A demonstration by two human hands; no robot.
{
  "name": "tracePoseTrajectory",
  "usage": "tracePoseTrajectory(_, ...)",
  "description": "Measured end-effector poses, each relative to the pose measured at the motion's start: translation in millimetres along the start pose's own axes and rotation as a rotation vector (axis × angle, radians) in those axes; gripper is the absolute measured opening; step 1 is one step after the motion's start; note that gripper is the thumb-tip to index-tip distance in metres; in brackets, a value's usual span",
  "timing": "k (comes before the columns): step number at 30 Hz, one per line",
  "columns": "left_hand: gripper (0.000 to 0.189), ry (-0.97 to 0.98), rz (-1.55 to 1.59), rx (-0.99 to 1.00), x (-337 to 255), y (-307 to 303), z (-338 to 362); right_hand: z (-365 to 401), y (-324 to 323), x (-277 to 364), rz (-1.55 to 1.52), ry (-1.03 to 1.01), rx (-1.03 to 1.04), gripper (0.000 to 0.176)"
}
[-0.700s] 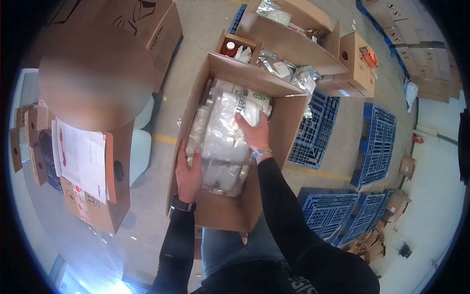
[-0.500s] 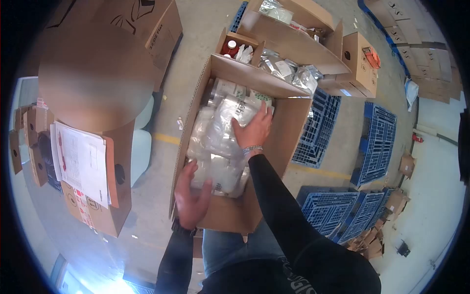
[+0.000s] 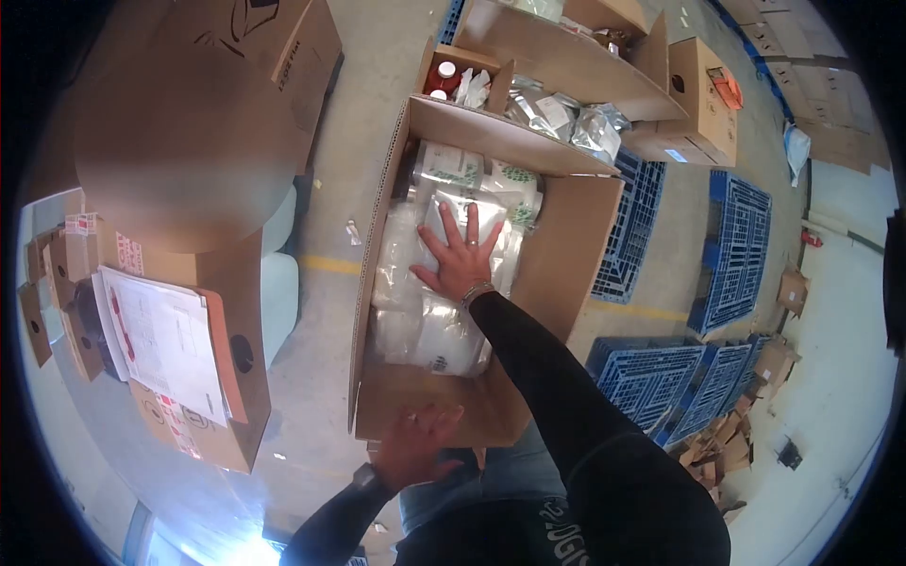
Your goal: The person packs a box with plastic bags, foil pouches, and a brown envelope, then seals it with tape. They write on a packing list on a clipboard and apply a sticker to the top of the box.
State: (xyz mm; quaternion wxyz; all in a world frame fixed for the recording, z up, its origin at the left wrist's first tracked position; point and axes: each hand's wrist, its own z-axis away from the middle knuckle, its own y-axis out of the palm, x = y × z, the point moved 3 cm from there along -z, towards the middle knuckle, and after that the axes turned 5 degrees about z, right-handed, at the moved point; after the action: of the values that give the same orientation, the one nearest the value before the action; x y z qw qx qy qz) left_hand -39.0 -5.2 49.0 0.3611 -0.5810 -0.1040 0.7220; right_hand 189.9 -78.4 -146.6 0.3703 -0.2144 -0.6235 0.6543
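Observation:
An open cardboard box stands in front of me, holding clear plastic packages and green-printed rolls or tubs at its far end. My right hand lies on top of the plastic packages, its fingers spread and pressing flat. A ring and a bracelet show on it. Over the near left edge of the box is my left hand, slightly blurred, with its fingers apart and nothing in them. It wears a wrist watch.
Beyond the box are a small box with red bottles, silver pouches and another carton. Blue pallets stand to the right. Papers lie on a carton at left.
My right hand has moved left and flattened on the packages. My left hand has drawn back towards me, from the packages to the near edge of the box.

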Motion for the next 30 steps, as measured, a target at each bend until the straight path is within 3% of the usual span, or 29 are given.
tracePoseTrajectory(2,0.057,0.039,-0.129,-0.002,13.4,40.1,5.9,-1.4,-10.6,2.4,0.009,0.008,0.034,0.073)
tracePoseTrajectory(5,0.045,0.215,0.121,0.274,71.9,107.6,23.0,-4.2,-33.4,7.9,-0.073,-0.023,0.145,0.082)
tracePoseTrajectory(9,0.034,0.378,-0.082,0.149,59.4,83.1,-1.6,23.5,-67.3,-13.1,-0.259,0.087,0.054,0.092)
tracePoseTrajectory(11,0.035,0.317,-0.299,0.037,60.8,65.7,-27.3,47.5,-101.8,-10.7,-0.382,0.109,0.007,0.086)
tracePoseTrajectory(14,0.044,0.015,-0.542,-0.19,69.2,60.6,-92.2,106.6,-118.4,-5.3,-0.626,0.155,-0.149,0.082)
tracePoseTrajectory(15,0.049,-0.04,-0.48,-0.166,92.1,79.9,-104.2,125.4,-137.6,3.3,-0.64,0.189,-0.174,0.076)
tracePoseTrajectory(18,0.046,-0.199,-0.349,-0.234,123.4,91.5,-123.0,179.7,-113.8,34.3,-0.546,0.224,-0.181,0.069)
tracePoseTrajectory(21,0.04,-0.222,-0.285,-0.336,124.7,86.4,-125.2,199.2,-49.2,66.1,-0.422,0.327,0.003,0.066)
tracePoseTrajectory(23,0.037,-0.295,-0.187,-0.231,133.4,84.0,-123.2,202.9,-25.0,78.7,-0.394,0.389,0.124,0.07)
tracePoseTrajectory(24,0.036,-0.326,-0.138,-0.185,132.9,75.9,-129.4,197.0,-22.2,80.3,-0.402,0.409,0.183,0.072)
tracePoseTrajectory(27,0.03,-0.238,-0.373,-0.117,119.1,47.9,-148.5,170.0,-26.2,66.6,-0.488,0.43,0.404,0.079)
tracePoseTrajectory(30,0.028,-0.291,-0.222,-0.074,99.8,-7.9,-188.0,177.4,-24.5,81.0,-0.412,0.42,0.54,0.088)
